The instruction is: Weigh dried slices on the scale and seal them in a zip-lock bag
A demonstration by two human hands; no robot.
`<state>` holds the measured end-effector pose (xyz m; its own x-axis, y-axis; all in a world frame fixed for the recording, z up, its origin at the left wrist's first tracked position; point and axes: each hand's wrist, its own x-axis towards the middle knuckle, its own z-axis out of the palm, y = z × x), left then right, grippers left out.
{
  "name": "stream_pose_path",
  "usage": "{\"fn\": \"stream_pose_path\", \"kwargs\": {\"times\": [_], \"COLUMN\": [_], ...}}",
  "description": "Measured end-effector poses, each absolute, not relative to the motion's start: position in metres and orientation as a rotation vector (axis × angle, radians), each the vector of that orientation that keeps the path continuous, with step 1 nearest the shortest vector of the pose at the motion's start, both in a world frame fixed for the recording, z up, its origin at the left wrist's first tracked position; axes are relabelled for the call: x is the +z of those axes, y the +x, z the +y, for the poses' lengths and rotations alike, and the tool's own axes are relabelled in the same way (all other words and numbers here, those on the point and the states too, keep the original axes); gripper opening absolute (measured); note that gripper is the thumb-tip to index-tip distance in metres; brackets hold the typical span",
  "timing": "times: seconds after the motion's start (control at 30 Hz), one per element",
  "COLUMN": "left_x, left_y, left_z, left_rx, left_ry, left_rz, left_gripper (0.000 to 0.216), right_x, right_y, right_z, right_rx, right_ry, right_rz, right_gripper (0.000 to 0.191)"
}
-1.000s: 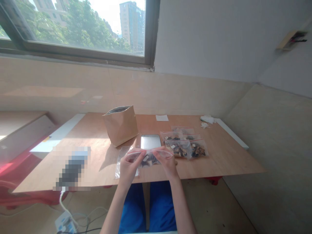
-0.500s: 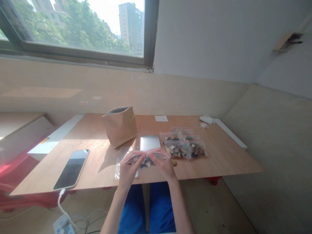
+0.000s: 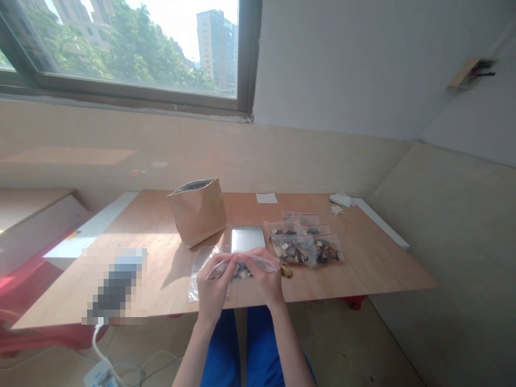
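Observation:
A clear zip bag (image 3: 242, 271) with a reddish top edge is pinched between my two hands near the table's front edge. My left hand (image 3: 213, 277) grips the left part of its top, and my right hand (image 3: 262, 272) grips the right part. The thumbs meet near the middle. Pale and dark dried pieces show inside the bag, partly hidden by the fingers. Just behind stands a silver flat-topped scale or tray (image 3: 248, 238). Under my left hand lies another clear plastic bag (image 3: 195, 279). A brown dried piece (image 3: 286, 271) rests by my right hand.
Several filled zip bags (image 3: 293, 250) lie to the right. A brown paper bag (image 3: 199, 212) stands open at the back left. A blurred-out phone (image 3: 116, 285) with a white cable (image 3: 97, 344) is at left. White paper (image 3: 266, 198) and tissues (image 3: 341, 200) lie along the back.
Both hands have drawn slightly closer together along the zip bag's top, and its mouth looks narrower. The view has shifted a little; the other things stay in place.

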<state>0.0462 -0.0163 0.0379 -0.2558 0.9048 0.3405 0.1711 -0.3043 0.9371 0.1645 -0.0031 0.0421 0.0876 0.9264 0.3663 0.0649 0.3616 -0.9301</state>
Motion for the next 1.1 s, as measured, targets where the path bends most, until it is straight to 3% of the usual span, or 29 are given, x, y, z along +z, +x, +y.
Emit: {"fn": "stream_pose_path", "kwargs": {"times": [0.47, 0.6, 0.77, 0.97, 1.1], "left_x": [0.039, 0.032, 0.026, 0.015, 0.014], "left_y": [0.053, 0.057, 0.056, 0.035, 0.027], "left_z": [-0.019, -0.016, -0.012, -0.005, -0.002], "left_rx": [1.595, 1.536, 1.347, 1.311, 1.286], "left_ry": [0.964, 0.906, 1.141, 1.316, 1.323], "left_rz": [1.287, 1.259, 1.293, 1.422, 1.406], "left_gripper": [0.033, 0.046, 0.063, 0.053, 0.053], "right_x": [0.033, 0.028, 0.026, 0.015, -0.009], "right_y": [0.161, 0.162, 0.205, 0.306, 0.339], "right_z": [-0.003, 0.0, 0.017, 0.06, 0.079], "right_rx": [1.013, 0.874, 0.749, 0.479, 0.321], "right_ry": [-0.991, -1.122, -1.275, -1.687, -1.928], "right_rz": [-1.131, -0.982, -0.946, -0.941, -0.894], "right_gripper": [0.041, 0.055, 0.056, 0.066, 0.061]}}
